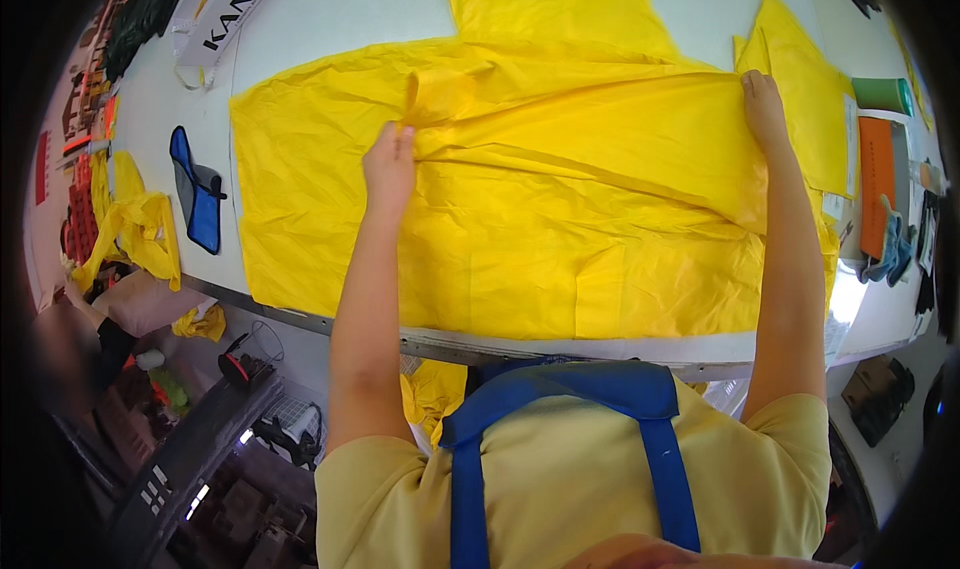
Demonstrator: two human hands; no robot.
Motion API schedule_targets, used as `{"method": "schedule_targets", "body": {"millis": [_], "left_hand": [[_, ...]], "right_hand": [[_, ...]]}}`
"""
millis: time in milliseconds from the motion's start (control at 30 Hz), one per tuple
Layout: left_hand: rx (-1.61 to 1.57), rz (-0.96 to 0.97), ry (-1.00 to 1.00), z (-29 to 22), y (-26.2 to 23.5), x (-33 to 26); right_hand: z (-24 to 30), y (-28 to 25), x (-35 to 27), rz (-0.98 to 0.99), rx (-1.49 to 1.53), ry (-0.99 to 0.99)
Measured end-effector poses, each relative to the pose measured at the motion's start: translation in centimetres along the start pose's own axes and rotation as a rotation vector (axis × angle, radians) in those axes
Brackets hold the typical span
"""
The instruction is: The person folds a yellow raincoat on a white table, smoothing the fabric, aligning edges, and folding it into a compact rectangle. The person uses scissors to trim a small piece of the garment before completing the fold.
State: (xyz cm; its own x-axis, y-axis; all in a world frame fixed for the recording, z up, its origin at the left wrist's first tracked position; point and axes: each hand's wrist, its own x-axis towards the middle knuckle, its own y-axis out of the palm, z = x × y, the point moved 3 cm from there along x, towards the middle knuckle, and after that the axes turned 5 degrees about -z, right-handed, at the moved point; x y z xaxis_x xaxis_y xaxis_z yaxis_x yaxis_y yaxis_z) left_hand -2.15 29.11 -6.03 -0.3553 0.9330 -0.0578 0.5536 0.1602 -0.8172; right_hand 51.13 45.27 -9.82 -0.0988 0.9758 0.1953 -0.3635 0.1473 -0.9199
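Note:
A large yellow garment (540,199) of thin, creased fabric lies spread over the white table in front of me. What looks like a sleeve stretches between my two hands across its upper part. My left hand (390,169) pinches this sleeve beside its open, tube-like end. At the right, my right hand (762,104) has its fingers closed on the fabric's far edge. Both arms reach forward over the garment. Square seam lines, perhaps a pocket, show near the front edge.
More yellow fabric (790,99) lies at the right, near a green thread cone (882,95), an orange box (876,184) and blue-grey gloves (893,244). On the left are a blue and black fabric piece (197,191) and a white box (222,19). Another person (75,339) sits at far left.

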Motion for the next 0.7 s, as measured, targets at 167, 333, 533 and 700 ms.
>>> {"method": "schedule_targets", "body": {"millis": [167, 333, 533, 700], "left_hand": [[-0.171, -0.243, 0.167, -2.7, -1.0, 3.9], [-0.002, 0.021, -0.063, -4.4, 0.5, 9.9], [0.260, -0.198, 0.174, -1.4, 4.2, 11.1], [0.509, 0.101, 0.386, -4.1, 2.8, 14.1]], "right_hand": [[2.7, 0.1, -1.7, -0.157, -0.085, 0.100], [2.4, 0.7, -1.8, -0.243, -0.122, -0.020], [1.5, 0.8, -1.9, -0.143, 0.015, 0.070], [2.2, -1.9, 0.3, 0.319, 0.095, 0.241]]}}
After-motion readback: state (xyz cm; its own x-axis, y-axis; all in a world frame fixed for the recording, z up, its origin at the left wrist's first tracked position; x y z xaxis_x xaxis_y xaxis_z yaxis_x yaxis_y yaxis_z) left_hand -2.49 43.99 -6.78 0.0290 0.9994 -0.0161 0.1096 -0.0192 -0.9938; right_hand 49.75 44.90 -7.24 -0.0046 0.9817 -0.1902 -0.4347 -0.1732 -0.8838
